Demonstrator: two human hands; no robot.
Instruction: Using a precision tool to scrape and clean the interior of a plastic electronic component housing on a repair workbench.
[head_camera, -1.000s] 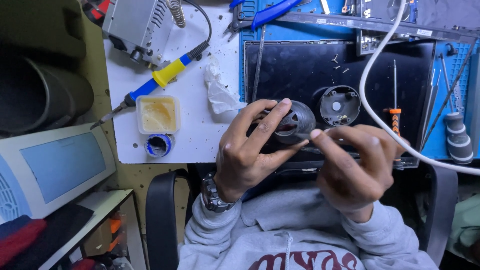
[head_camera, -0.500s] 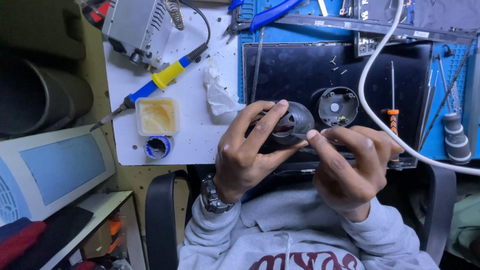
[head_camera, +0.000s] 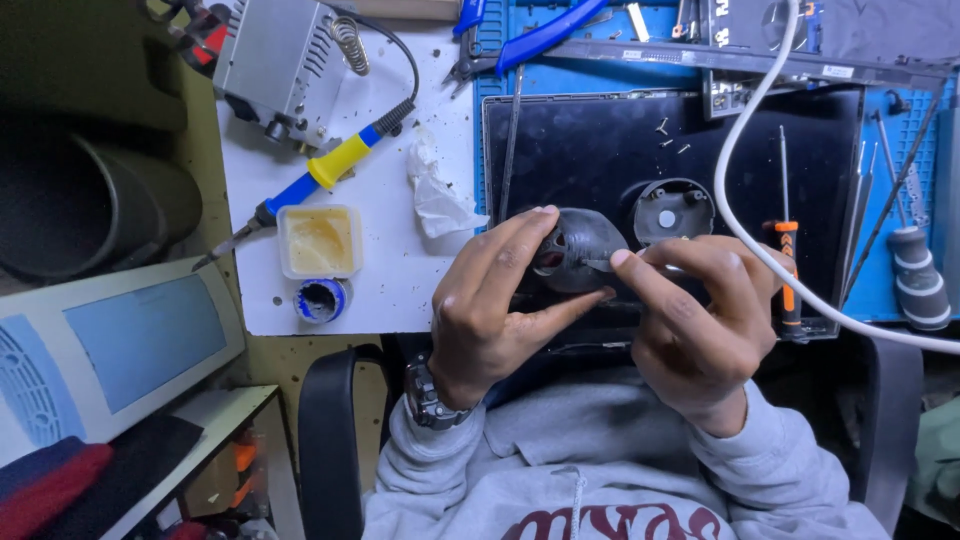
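- The right hand (head_camera: 700, 320) has closed in since a second ago; its fingertip now touches the dark round part (head_camera: 575, 250).
- The left hand (head_camera: 495, 305) is clamped on that part, above the black panel (head_camera: 590, 150).
- The part is dark, rounded and dome-like.
- A square tub (head_camera: 318, 240) holds yellowish paste on the white surface (head_camera: 400, 290).

Both hands raised, fingers curled inward.

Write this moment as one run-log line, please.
left hand: holds round grey part | right hand: fingers at its side | soldering iron: lying on white mat
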